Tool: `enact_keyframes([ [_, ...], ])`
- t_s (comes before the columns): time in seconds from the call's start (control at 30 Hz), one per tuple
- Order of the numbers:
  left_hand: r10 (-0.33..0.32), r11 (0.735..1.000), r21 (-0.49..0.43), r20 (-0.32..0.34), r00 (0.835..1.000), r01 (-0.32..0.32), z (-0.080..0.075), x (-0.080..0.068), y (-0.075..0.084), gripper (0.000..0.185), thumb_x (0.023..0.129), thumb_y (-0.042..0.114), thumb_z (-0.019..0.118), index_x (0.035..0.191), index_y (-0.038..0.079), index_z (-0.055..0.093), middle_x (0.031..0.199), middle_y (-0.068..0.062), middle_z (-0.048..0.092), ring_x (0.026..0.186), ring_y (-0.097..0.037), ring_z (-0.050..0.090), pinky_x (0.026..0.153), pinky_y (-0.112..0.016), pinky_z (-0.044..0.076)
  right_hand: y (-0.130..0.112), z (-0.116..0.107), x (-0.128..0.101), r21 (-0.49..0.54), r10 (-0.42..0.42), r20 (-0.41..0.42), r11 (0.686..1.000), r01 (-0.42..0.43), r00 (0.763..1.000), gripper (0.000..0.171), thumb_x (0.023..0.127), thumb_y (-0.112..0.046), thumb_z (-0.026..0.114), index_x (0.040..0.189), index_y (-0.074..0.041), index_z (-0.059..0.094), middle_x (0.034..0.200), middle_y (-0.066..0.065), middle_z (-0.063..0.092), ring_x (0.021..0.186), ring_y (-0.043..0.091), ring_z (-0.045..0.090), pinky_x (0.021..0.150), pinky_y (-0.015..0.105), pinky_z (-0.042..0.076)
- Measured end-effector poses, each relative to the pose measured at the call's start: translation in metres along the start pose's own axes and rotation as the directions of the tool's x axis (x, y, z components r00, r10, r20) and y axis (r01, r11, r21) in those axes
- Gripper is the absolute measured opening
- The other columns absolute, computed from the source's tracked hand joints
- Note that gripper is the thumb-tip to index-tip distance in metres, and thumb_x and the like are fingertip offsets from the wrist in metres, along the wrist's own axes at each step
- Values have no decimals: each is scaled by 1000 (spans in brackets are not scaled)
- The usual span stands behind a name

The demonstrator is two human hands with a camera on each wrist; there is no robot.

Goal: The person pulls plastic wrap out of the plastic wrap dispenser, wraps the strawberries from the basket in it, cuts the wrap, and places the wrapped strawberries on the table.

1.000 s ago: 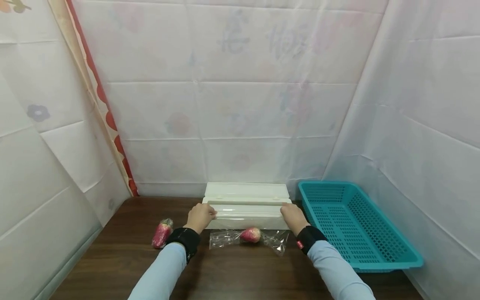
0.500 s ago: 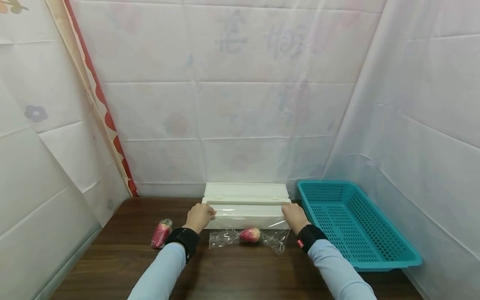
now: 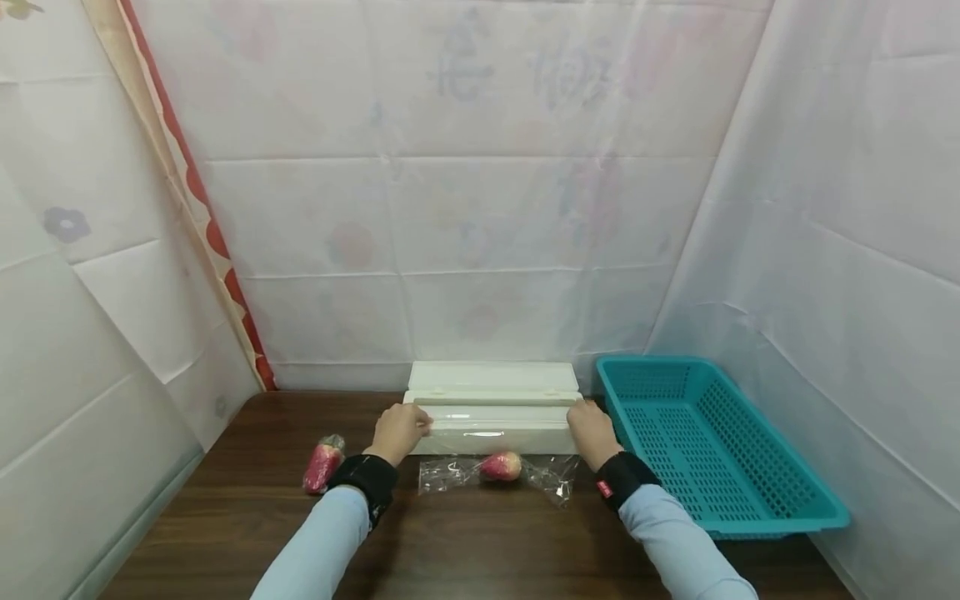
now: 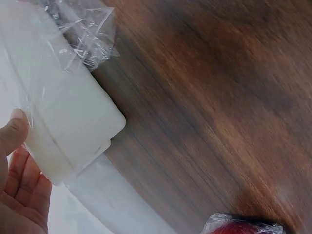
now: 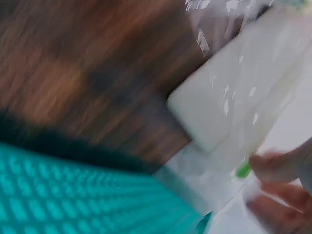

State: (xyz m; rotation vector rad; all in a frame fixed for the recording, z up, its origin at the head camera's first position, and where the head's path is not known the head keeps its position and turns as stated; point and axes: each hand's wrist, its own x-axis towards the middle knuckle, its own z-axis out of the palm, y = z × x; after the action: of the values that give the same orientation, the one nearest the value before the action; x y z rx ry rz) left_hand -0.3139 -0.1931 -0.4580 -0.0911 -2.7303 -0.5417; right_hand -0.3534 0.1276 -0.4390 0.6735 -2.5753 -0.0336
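Note:
A white cling-film dispenser box [image 3: 491, 425] lies open at the back of the dark wooden table [image 3: 480, 542]. My left hand [image 3: 424, 427] pinches the clear film [image 4: 44, 97] at the box's left end, thumb on top. At the box's right end my right hand [image 3: 576, 414] holds the film between thumb and fingers [image 5: 267, 165]. In front of the box a red fruit [image 3: 500, 467] rests on a loose sheet of film [image 3: 551, 479]. The right wrist view is blurred.
A second red fruit wrapped in film [image 3: 322, 465] lies left of my left wrist. A teal slotted basket [image 3: 712, 442] stands at the right against the draped wall. White sheeting closes in the back and both sides.
The stretch of film drawn over the box front looks shorter now. My right hand has shifted slightly toward the back. The left hand has barely moved.

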Motion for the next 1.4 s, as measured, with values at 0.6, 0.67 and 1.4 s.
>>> enact_keyframes([
  [0.6,-8,999,-35,60,998,10,-2,1,0,14,72,20,75,85,15,74,93,-3,71,82,-26,66,68,-41,51,-81,39,-34,180,-236,-46,954,240,971,52,65,-27,82,108,-11,58,104,3,57,98,19,54,81,33,49],
  [0.67,-21,999,-40,73,997,24,-3,2,0,14,72,20,75,85,15,74,93,-3,71,82,-26,65,69,-41,51,-81,42,-33,198,-225,-37,953,228,974,50,65,-25,81,107,-12,58,104,2,56,99,19,54,80,33,49],
  [1.4,137,981,-119,-145,980,-155,-7,-25,16,16,76,7,71,92,7,70,96,-7,69,91,-24,65,78,-38,51,-80,30,-36,372,-190,91,917,144,977,46,70,-23,79,110,-9,61,99,1,54,87,14,55,72,30,49],
])
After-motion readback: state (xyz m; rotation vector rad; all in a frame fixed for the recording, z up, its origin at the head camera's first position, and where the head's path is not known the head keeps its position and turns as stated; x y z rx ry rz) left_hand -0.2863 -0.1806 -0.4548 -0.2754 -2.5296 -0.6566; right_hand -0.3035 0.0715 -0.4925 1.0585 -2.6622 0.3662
